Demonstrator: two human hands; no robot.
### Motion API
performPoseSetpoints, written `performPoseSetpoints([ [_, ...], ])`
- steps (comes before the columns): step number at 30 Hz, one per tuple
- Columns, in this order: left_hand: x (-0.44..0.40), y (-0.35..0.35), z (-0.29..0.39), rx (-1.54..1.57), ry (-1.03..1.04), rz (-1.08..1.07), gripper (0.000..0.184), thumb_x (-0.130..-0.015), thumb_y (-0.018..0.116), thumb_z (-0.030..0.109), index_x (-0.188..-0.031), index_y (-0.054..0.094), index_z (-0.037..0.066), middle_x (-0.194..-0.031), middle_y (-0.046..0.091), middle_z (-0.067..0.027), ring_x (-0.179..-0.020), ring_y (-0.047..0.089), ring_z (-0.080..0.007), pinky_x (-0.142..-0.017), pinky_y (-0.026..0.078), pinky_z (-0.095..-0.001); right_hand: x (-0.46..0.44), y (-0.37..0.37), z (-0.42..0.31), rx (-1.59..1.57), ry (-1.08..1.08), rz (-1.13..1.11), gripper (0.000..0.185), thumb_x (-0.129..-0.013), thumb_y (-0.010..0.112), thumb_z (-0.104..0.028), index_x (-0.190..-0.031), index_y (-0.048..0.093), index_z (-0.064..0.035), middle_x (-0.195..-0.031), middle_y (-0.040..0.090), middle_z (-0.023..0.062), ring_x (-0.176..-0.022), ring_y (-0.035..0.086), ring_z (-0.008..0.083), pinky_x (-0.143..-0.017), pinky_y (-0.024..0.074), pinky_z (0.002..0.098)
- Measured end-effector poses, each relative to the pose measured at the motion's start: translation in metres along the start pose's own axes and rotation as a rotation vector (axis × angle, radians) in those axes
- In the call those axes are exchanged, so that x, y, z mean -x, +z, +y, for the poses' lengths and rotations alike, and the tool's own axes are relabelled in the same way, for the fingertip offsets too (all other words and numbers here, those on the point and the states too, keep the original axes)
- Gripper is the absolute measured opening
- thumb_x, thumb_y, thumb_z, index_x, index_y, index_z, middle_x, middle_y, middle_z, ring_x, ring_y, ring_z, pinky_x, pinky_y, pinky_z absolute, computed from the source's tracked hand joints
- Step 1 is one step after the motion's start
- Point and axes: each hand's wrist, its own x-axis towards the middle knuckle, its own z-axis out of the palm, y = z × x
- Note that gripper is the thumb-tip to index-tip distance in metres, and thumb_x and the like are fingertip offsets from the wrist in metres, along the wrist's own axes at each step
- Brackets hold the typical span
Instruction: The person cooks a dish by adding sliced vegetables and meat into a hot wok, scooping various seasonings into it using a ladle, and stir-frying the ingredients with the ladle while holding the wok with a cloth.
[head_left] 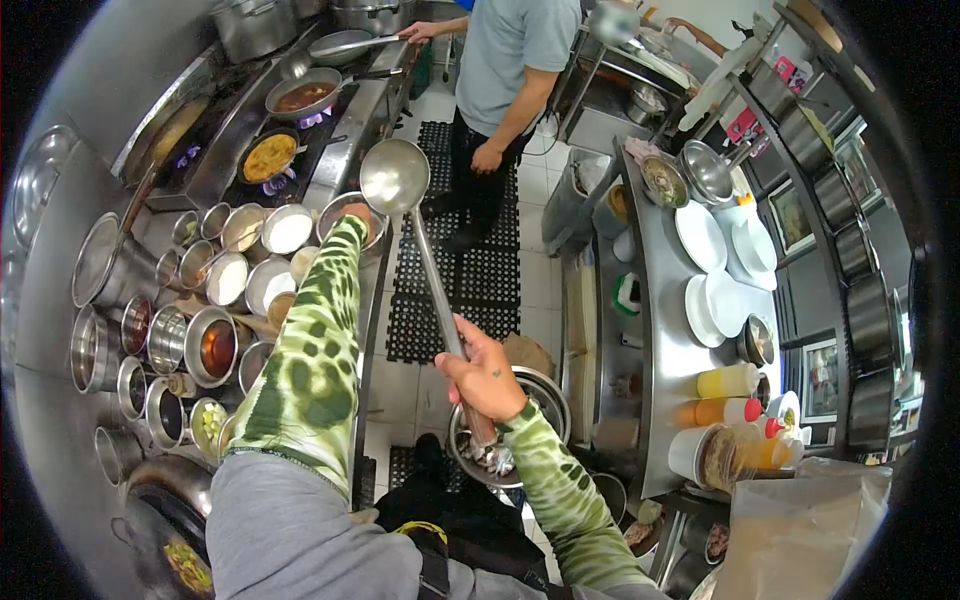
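Observation:
My right hand is closed around the long handle of a metal ladle. The ladle's round bowl points up and away from me. My left hand reaches forward along the counter to a metal bowl. The sleeve and the viewing angle hide its fingers, so I cannot tell what they touch. Beneath the ladle's handle end stands a metal basin with whitish and dark pieces in it.
Metal containers with white powder, reddish-brown liquid and chopped green pieces crowd the left counter. Pans sit over lit burners. A person grips a pan handle ahead. White plates and squeeze bottles stand right.

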Motion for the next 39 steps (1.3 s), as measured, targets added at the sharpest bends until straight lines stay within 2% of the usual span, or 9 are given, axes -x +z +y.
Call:
performPoseSetpoints([
  [18, 0.066, -0.113, 0.003, 0.337, 0.161, 0.14, 0.013, -0.07, 0.077, 0.01, -0.08, 0.073, 0.003, -0.071, 0.069, -0.0079, -0.06, 0.064, -0.0163, -0.055, 0.053, -0.0326, 0.021, 0.012, -0.002, 0.035, 0.015, -0.049, 0.061, -0.088, 0.058, -0.002, -0.144, 0.033, -0.0002, -0.076, 0.055, 0.0024, -0.045, 0.05, 0.0081, -0.039, 0.0403, 0.0228],
  [22, 0.139, -0.155, -0.024, 0.414, 0.144, 0.204, 0.011, -0.069, 0.077, 0.009, -0.078, 0.073, 0.003, -0.067, 0.069, -0.0069, -0.055, 0.064, -0.015, -0.051, 0.053, -0.0318, 0.063, 0.03, -0.026, -0.094, 0.06, -0.154, 0.06, -0.088, 0.057, -0.001, -0.143, 0.034, -0.0025, -0.075, 0.056, 0.0035, -0.046, 0.051, 0.0089, -0.038, 0.042, 0.0239],
  [23, 0.165, -0.164, -0.029, 0.45, 0.097, 0.217, 0.007, -0.07, 0.078, 0.012, -0.072, 0.075, 0.006, -0.064, 0.069, -0.0067, -0.055, 0.066, -0.0143, -0.06, 0.056, -0.0303, 0.075, 0.031, -0.031, -0.105, 0.059, -0.196, 0.06, -0.088, 0.057, -0.001, -0.143, 0.034, -0.0026, -0.075, 0.056, 0.0037, -0.047, 0.051, 0.0091, -0.038, 0.0425, 0.024],
  [28, 0.331, -0.176, -0.089, 0.239, -0.022, 0.435, 0.006, -0.073, 0.069, 0.01, -0.075, 0.075, 0.01, -0.07, 0.07, -0.0073, -0.061, 0.065, -0.0171, -0.06, 0.054, -0.0319, 0.147, 0.059, -0.049, -0.123, 0.084, -0.421, 0.056, -0.088, 0.058, -0.003, -0.141, 0.038, -0.0029, -0.073, 0.055, 0.0024, -0.045, 0.051, 0.0095, -0.037, 0.042, 0.024],
  [29, 0.351, -0.17, -0.103, -0.066, 0.05, 0.463, 0.006, -0.072, 0.07, 0.015, -0.073, 0.075, 0.012, -0.07, 0.07, -0.007, -0.063, 0.067, -0.0179, -0.061, 0.054, -0.0336, 0.159, 0.062, -0.048, -0.139, 0.118, -0.447, 0.054, -0.088, 0.058, -0.003, -0.139, 0.039, -0.0025, -0.073, 0.056, 0.0029, -0.043, 0.051, 0.0098, -0.037, 0.0432, 0.0244],
  [31, 0.392, -0.144, -0.154, -0.014, 0.017, 0.437, 0.01, -0.068, 0.07, 0.011, -0.076, 0.075, 0.013, -0.074, 0.07, -0.0081, -0.069, 0.067, -0.02, -0.063, 0.055, -0.0351, 0.18, 0.075, -0.042, -0.093, 0.134, -0.52, 0.051, -0.089, 0.057, -0.004, -0.138, 0.041, -0.0025, -0.073, 0.058, 0.0038, -0.042, 0.051, 0.0096, -0.036, 0.0444, 0.025],
  [33, 0.478, -0.114, -0.166, -0.068, -0.171, 0.537, 0.016, -0.072, 0.067, 0.017, -0.081, 0.075, 0.006, -0.088, 0.07, -0.0192, -0.08, 0.07, -0.033, -0.071, 0.056, -0.0404, 0.206, 0.098, -0.029, -0.106, 0.172, -0.641, 0.05, -0.089, 0.056, -0.004, -0.137, 0.041, -0.0024, -0.073, 0.058, 0.0044, -0.042, 0.05, 0.0091, -0.035, 0.044, 0.0247],
  [34, 0.527, -0.1, -0.163, -0.039, -0.4, 0.498, 0.011, -0.069, 0.069, 0.018, -0.077, 0.074, 0.012, -0.084, 0.07, -0.0117, -0.076, 0.068, -0.0287, -0.07, 0.054, -0.0403, 0.219, 0.112, -0.023, -0.125, 0.193, -0.692, 0.05, -0.09, 0.055, -0.005, -0.137, 0.041, -0.0023, -0.073, 0.057, 0.0048, -0.042, 0.049, 0.0089, -0.035, 0.0436, 0.0244],
  [39, 0.661, 0.012, -0.24, -0.139, -0.505, 0.7, 0.011, -0.069, 0.067, 0.016, -0.077, 0.073, 0.012, -0.078, 0.069, -0.0134, -0.074, 0.066, -0.0341, -0.07, 0.053, -0.0424, 0.244, 0.172, -0.002, -0.228, 0.431, -0.962, 0.039, -0.092, 0.053, -0.008, -0.13, 0.046, -0.0022, -0.076, 0.055, 0.0071, -0.044, 0.048, 0.0095, -0.035, 0.0426, 0.0248],
])
